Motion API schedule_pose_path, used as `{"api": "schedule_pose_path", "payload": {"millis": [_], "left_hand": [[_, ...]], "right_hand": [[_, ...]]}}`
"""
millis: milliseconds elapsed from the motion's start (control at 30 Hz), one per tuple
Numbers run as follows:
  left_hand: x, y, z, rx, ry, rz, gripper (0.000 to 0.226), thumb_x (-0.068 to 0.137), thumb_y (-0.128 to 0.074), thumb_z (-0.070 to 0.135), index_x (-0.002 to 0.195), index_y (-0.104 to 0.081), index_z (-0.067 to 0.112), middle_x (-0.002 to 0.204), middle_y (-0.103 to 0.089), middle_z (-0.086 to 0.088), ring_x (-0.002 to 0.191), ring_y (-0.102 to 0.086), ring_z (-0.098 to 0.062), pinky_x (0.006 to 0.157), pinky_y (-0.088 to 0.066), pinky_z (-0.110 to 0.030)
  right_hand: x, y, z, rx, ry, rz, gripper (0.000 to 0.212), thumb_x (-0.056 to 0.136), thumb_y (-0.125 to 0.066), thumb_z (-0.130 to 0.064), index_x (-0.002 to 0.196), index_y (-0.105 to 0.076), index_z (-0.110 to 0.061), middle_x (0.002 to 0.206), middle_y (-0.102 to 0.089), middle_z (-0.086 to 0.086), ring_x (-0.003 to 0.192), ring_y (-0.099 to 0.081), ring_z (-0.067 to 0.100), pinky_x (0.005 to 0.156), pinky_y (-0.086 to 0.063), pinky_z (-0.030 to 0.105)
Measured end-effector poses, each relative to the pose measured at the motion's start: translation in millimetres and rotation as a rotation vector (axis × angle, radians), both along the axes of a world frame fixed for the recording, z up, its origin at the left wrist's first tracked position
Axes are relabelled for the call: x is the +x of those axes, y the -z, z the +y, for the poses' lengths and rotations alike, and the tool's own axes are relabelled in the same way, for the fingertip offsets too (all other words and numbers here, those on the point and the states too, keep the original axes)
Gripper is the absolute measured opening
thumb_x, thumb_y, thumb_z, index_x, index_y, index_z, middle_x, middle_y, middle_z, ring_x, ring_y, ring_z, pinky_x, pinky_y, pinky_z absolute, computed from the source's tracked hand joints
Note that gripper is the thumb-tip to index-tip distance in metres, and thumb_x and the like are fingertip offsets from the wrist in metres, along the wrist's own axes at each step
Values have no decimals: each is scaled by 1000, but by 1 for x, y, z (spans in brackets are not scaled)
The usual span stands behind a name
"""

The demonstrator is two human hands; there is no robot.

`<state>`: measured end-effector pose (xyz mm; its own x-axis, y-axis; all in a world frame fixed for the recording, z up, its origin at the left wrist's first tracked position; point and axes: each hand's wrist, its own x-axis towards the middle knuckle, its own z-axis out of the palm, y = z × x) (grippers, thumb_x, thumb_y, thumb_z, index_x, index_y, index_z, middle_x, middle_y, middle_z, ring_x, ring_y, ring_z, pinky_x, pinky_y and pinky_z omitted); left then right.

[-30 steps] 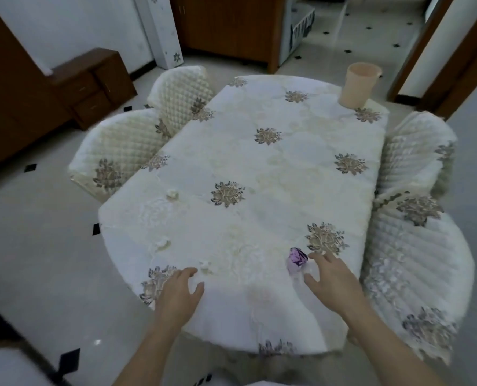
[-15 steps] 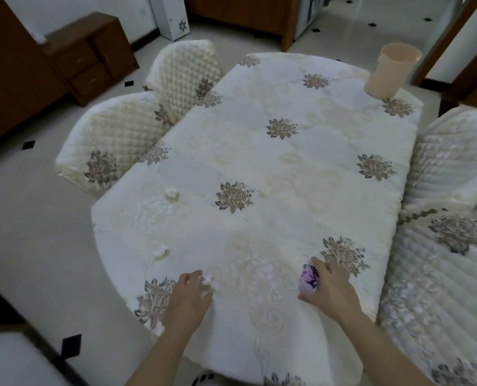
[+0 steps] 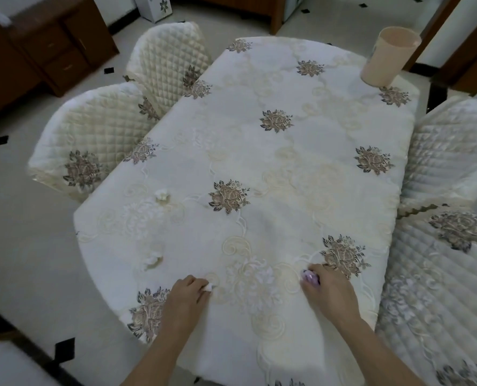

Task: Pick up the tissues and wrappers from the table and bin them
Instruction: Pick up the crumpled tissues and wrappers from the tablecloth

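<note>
White tissue (image 3: 209, 287) between left fingers (image 3: 196, 283) (purple wrapper (image 3: 309, 276) under right fingers (image 3: 321, 272))

We look down on a pale tiled floor (image 3: 22, 246) dotted with small black diamonds. Quilted cream chairs (image 3: 92, 135) flank both sides of a table (image 3: 301, 168) under floral cloth. A dark wooden cabinet (image 3: 50, 51) stands far left against a white wall (image 3: 121, 8).

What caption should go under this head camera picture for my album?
Left hand pinches a tissue, right hand grips a purple wrapper; the bin stands at the table's far corner.
</note>
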<state>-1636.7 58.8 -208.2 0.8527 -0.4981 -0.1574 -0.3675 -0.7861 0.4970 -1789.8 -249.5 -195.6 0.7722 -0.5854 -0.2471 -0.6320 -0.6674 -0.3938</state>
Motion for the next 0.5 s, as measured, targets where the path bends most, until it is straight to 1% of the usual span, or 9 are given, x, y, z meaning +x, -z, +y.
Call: {"api": "schedule_pose_path", "payload": {"millis": [33, 67, 167, 233, 300, 367, 433, 500], "left_hand": [[0, 0, 0, -4, -7, 3, 9, 84, -74, 21, 93, -72, 19, 85, -63, 5, 80, -56, -21, 64, -47, -34], [0, 0, -1, -12, -22, 11, 7, 86, -72, 21, 93, -71, 20, 85, -62, 6, 80, -56, -20, 64, -47, -34], [-1, -11, -8, -83, -92, 89, 4, 91, -64, 25, 95, -67, 24, 85, -61, 10, 78, -57, -15, 66, -48, -34], [-1, -22, -16, -139, -151, 160, 4, 94, -60, 29, 92, -64, 30, 77, -64, 10, 70, -58, -5, 63, -49, -29], [-2, -35, -26, -208, -199, 211, 8, 94, -60, 31, 86, -62, 32, 71, -65, 7, 67, -60, -5, 59, -47, -24], [-3, -46, -37, -292, -231, 245, 10, 93, -62, 30, 83, -62, 33, 73, -66, 6, 67, -60, -5, 60, -48, -25], [-4, -59, -49, -354, -235, 245, 10, 92, -64, 29, 83, -63, 33, 74, -67, 7, 68, -60, -6, 60, -49, -25], [-4, -74, -61, -409, -224, 213, 7, 91, -65, 27, 84, -64, 30, 74, -67, 8, 70, -61, -7, 59, -47, -19]], "right_hand": [[0, 1, 0, 27, 33, 2, 22, 80, -52, -50, 80, -61, -29, 73, -62, -7, 73, -58, 21, 61, -48, 35], [-1, 3, 0, 50, 72, 4, 23, 81, -52, -50, 77, -59, -29, 69, -61, -7, 70, -57, 20, 60, -47, 34], [-1, -3, 4, 125, 178, -30, 16, 83, -65, -41, 73, -63, -29, 63, -61, -5, 66, -57, 17, 55, -40, 30], [-1, -10, 6, 191, 226, -75, 10, 81, -71, -36, 74, -68, -29, 65, -65, -8, 67, -60, 13, 57, -46, 32], [1, -17, 7, 270, 263, -133, 7, 81, -75, -31, 76, -71, -29, 70, -69, -11, 71, -64, 11, 64, -50, 34], [6, -27, 8, 357, 284, -211, 6, 80, -77, -28, 77, -72, -29, 71, -72, -11, 73, -67, 8, 68, -52, 35], [11, -41, 12, 411, 290, -302, 9, 81, -77, -24, 74, -72, -27, 68, -72, -10, 70, -68, 7, 69, -54, 35], [19, -61, 18, 464, 300, -390, 13, 83, -76, -20, 72, -72, -25, 64, -72, -7, 66, -68, 9, 69, -54, 36]]}}
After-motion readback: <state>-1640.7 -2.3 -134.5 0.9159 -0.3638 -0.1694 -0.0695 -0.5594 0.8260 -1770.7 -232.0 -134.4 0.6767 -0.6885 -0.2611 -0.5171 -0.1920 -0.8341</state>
